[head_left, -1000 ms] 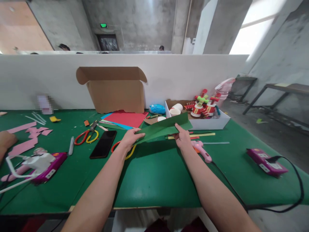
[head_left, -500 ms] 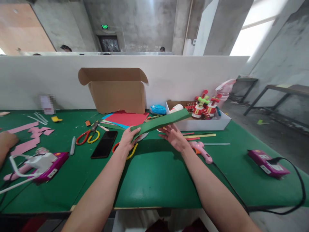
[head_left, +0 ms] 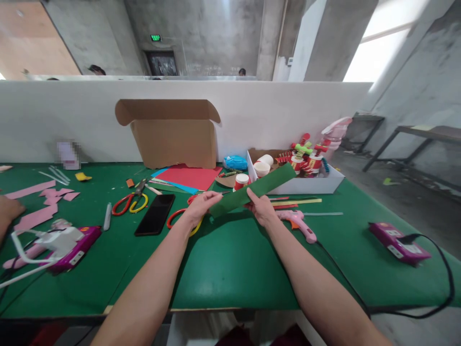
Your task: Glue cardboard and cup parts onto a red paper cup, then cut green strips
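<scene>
A strip of green paper point(head_left: 252, 190) is held slantwise above the table, its right end higher and farther off. My right hand point(head_left: 261, 207) grips its lower edge near the middle, thumb on the front face and fingers behind. At the strip's left end, my left hand point(head_left: 203, 207) is closed with its fingertips at the upper corner. Scissors with red and yellow handles point(head_left: 172, 218) lie under my left hand, partly hidden by it. Just beyond the strip stands a red and white paper cup point(head_left: 241, 181).
A pink glue gun point(head_left: 306, 233) with a cord lies right of my hands. Behind are a white box point(head_left: 317, 186) of cups and paper figures, and red paper sheets point(head_left: 194, 177). Leftward lie a phone point(head_left: 155, 215), second scissors point(head_left: 130, 204) and another person's hand point(head_left: 10, 211).
My right hand, open beneath the strip before, has closed on it. The strip has turned its broad face towards me and shifted slightly right and down, uncovering the cup.
</scene>
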